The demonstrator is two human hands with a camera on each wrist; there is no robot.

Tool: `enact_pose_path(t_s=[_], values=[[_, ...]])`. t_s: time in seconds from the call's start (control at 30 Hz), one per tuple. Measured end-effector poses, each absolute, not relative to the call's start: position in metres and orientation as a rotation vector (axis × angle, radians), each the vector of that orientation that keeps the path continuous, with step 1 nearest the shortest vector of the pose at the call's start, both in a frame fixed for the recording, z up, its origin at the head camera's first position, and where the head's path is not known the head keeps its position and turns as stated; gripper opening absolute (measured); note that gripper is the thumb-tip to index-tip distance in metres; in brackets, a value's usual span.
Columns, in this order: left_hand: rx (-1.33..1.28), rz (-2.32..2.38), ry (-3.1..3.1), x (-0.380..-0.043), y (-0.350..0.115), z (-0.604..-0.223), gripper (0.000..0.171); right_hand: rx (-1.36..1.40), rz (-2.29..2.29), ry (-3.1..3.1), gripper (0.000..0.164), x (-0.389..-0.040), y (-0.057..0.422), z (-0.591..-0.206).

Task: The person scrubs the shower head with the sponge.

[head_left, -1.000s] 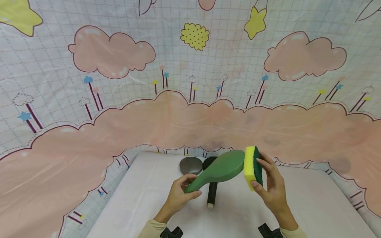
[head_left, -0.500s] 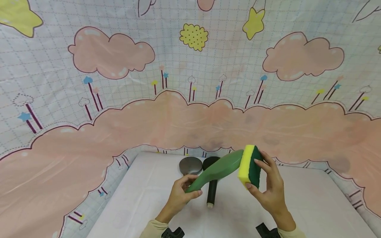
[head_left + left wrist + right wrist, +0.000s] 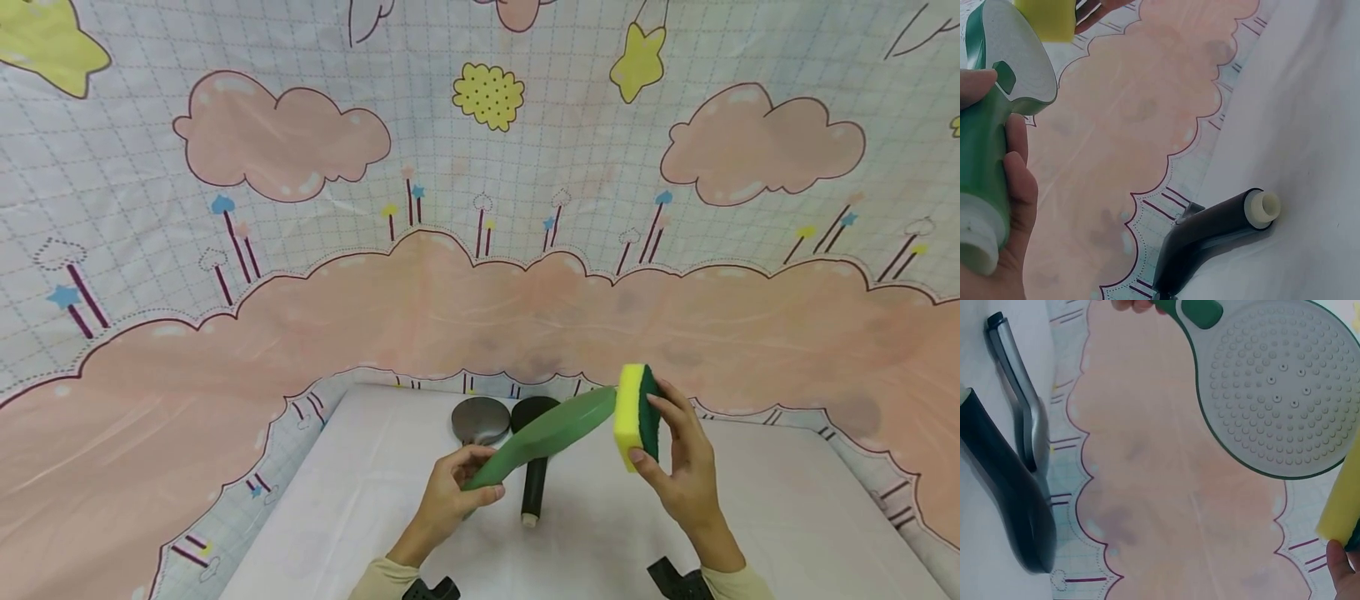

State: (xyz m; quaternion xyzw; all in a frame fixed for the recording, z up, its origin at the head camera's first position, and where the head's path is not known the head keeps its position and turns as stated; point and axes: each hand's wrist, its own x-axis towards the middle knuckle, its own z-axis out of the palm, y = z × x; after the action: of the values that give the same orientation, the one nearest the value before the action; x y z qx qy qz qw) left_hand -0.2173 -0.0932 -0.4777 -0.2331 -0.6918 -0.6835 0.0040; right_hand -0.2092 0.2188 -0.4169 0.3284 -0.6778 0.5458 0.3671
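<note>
Shower head [image 3: 550, 433] left of sponge [image 3: 632, 417] (both above the table [image 3: 337, 500]).

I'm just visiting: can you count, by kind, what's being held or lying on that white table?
Shower heads: 3 (green shower head, black shower head, grey shower head)
Sponges: 1 (yellow and green sponge)
Total: 4

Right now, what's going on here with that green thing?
A person's left hand holds a green shower head by its handle, above a white table. The right hand grips a yellow and green sponge right by its round end; I can't tell whether they touch. A gray shower head and a black one lie on the table.
</note>
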Motion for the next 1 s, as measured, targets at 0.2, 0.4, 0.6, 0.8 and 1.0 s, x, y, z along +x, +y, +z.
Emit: enact_pose_path(t_s=[0.2, 0.4, 0.6, 0.8, 1.0], values=[[-0.726, -2.179, -2.140, -0.214, -0.091, -0.476, 0.039, 0.842, 1.460, -1.723, 0.058, -0.219, 0.218, -0.417], [-0.710, -2.250, -2.131, -0.210, -0.086, -0.471, 0.039, 0.812, 1.499, -1.676, 0.060, -0.226, 0.217, -0.418], [-0.730, -2.374, -2.074, -0.208, -0.082, -0.468, 0.043, 0.765, 1.426, -1.672, 0.062, -0.225, 0.212, -0.416], [-0.729, -2.453, -2.018, -0.208, -0.076, -0.468, 0.043, 0.688, 1.290, -1.628, 0.066, -0.225, 0.205, -0.414], [-0.720, -2.508, -1.993, -0.208, -0.066, -0.469, 0.043, 0.593, 1.125, -1.574, 0.074, -0.217, 0.186, -0.401]])
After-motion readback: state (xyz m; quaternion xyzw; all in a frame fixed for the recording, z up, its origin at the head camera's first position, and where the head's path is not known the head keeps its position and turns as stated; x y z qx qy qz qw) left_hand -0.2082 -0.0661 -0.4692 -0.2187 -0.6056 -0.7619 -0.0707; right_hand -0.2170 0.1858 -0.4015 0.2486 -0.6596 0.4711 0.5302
